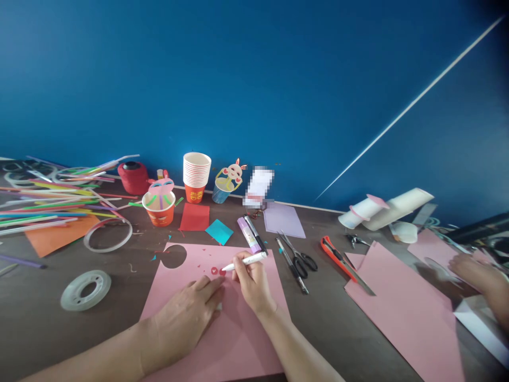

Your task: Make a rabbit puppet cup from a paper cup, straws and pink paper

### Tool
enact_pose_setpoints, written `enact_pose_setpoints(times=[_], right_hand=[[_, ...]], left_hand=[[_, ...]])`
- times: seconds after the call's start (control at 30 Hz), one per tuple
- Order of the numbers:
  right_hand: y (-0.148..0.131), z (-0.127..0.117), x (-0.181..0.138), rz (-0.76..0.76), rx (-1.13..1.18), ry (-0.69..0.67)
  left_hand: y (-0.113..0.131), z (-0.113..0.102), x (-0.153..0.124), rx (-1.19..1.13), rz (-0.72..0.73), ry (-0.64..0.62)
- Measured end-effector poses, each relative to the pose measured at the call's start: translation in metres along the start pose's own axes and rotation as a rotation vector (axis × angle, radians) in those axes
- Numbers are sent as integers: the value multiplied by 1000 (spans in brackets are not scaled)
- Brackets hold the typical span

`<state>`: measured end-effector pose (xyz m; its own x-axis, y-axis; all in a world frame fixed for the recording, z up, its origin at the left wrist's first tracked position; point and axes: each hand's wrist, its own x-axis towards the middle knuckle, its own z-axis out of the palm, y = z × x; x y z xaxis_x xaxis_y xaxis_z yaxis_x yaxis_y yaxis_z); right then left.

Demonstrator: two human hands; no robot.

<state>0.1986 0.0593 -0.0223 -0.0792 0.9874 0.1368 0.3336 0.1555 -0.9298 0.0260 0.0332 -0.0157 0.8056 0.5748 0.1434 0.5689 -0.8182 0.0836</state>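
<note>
A pink paper sheet (238,339) with a round cut-out at its top left lies in front of me. My left hand (186,315) rests flat on it, fingers stretched toward two small red marks (217,271). My right hand (250,281) is closed around a white marker (244,261) whose tip touches the paper at those red marks.
Scissors (296,257), a purple glue stick (248,234), a black pen and an orange utility knife (338,258) lie just beyond the sheet. Tape rolls (85,289), straws (51,199), paper cups (196,175), red and teal squares sit left and behind. Another person's hand (477,276) works on pink paper at right.
</note>
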Motion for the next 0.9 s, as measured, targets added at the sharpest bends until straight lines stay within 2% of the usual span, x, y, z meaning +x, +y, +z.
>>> enact_pose_setpoints(times=[0.6,0.9], right_hand=[[-5,0,1,-38,-84,-16],[-5,-1,1,-54,-118,-15]], left_hand=[[-4,5,-1,-52,-22,42],[-1,0,0,10,-17,-13]])
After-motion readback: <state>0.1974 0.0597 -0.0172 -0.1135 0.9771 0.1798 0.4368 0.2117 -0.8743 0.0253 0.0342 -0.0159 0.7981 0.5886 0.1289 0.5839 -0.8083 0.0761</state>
